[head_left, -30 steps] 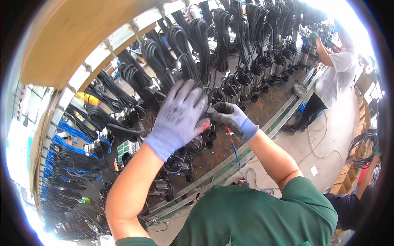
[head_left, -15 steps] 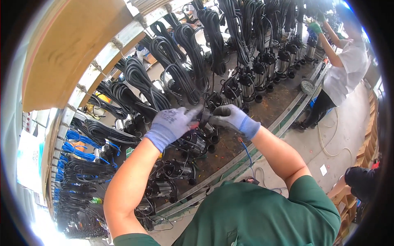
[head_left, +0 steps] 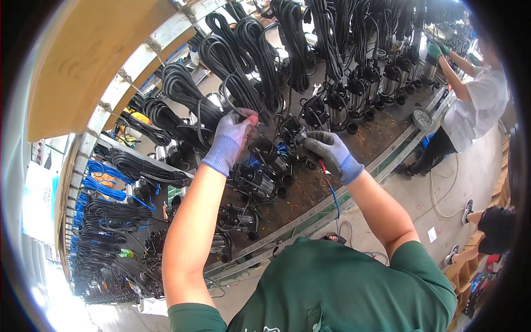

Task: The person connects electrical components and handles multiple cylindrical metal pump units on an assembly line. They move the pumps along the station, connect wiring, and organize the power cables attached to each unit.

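Closest in, below a dark green shirt's short sleeves (head_left: 191,315), both forearms reach over the long dark-brown workbench (head_left: 298,213) with its metal-railed near edge. The left hand (head_left: 232,138), in a lavender-grey knit glove, has its fingers curled together beside a black rubber cable (head_left: 225,91); whether they clasp it I cannot tell. The right hand (head_left: 329,152), gloved alike with dark-coated fingers, brings thumb and forefinger close together at the black-topped pumps—what they pinch, if anything, is too small to tell. Between the hands, a cylindrical black-and-steel pump (head_left: 271,157) lies tilted midway across the workbench, bright blue wires (head_left: 282,148) beside it. A thin blue hose with a red end (head_left: 334,195) hangs by the near edge, below the right hand. Beyond, thick black cable coils (head_left: 224,58) line the far edge; toward the right end stand a round metal bowl (head_left: 422,118) and—farthest off—a co-worker in a white shirt (head_left: 478,105).
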Demonstrator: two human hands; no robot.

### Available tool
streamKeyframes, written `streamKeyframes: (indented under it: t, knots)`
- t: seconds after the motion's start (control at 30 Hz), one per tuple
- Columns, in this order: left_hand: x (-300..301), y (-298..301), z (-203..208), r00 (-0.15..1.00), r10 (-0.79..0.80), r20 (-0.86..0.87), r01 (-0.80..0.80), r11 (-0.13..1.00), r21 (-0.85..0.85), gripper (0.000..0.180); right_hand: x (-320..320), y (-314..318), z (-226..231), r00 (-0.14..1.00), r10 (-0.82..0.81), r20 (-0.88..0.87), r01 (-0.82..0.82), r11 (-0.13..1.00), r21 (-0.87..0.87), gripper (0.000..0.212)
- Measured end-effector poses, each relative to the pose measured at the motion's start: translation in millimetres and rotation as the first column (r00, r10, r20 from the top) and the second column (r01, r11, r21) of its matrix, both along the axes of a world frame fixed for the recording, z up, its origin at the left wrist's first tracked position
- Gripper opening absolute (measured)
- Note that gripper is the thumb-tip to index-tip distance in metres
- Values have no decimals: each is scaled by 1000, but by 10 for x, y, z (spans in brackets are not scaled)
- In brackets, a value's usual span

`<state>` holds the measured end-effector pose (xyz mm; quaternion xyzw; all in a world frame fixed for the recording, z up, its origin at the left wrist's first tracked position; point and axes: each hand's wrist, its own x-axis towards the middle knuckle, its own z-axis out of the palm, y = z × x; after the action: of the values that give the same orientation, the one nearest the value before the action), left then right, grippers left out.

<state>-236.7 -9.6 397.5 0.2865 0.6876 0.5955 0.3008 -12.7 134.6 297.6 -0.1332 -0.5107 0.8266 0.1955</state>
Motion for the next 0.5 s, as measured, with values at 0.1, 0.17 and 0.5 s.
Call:
streamKeyframes:
  t: [0.1,0.17,0.5]
  knots:
    - [190,13,56,978,-172,115,165,984,68,25,26,77,-73,999,34,-34,-34,999,7,30]
    - [320,19,135,941,-258,218,233,963,137,26,29,46,-6,999,35,40,-35,999,-6,32]
    - [544,96,304,983,-132,124,128,991,43,20,40,126,151,995,91,-35,-88,992,86,33]
